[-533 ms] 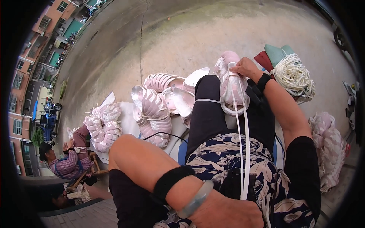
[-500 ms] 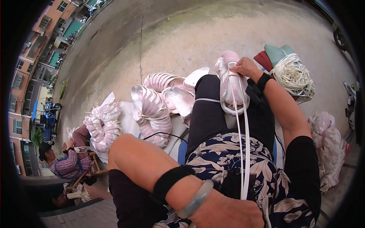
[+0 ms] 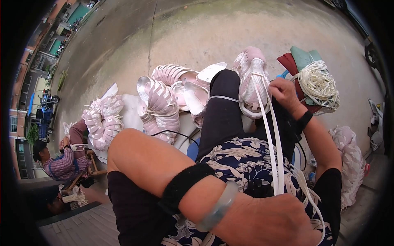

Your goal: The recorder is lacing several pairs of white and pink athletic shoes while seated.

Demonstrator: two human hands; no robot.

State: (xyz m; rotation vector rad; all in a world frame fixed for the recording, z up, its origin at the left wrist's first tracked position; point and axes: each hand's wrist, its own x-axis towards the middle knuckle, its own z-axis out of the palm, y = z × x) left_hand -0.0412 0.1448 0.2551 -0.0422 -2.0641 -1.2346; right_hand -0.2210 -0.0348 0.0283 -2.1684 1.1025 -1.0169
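Observation:
A pink and white shoe upper (image 3: 249,98) rests at my knees, toe end away from me. Two flat white laces (image 3: 274,151) run taut from it toward my body. My left hand (image 3: 275,219), at the lower edge, is closed in a fist around these laces; its fingertips are hidden underneath. Just right of the upper, my right hand (image 3: 286,95) has its fingers curled in; whether something small is between them does not show. A thin pale band (image 3: 223,98) crosses my left thigh beside the upper.
Stacked pink and white uppers (image 3: 160,108) lie to the left, another bundle (image 3: 102,119) farther left. A hank of white laces (image 3: 318,82) sits by green and red cloth at right. More bundled uppers (image 3: 347,168) lie by my right elbow. A person (image 3: 61,160) sits far left.
My right hand has left the upper's tongue and moved right and nearer to me. My left hand has gone right with the laces, which now slant that way.

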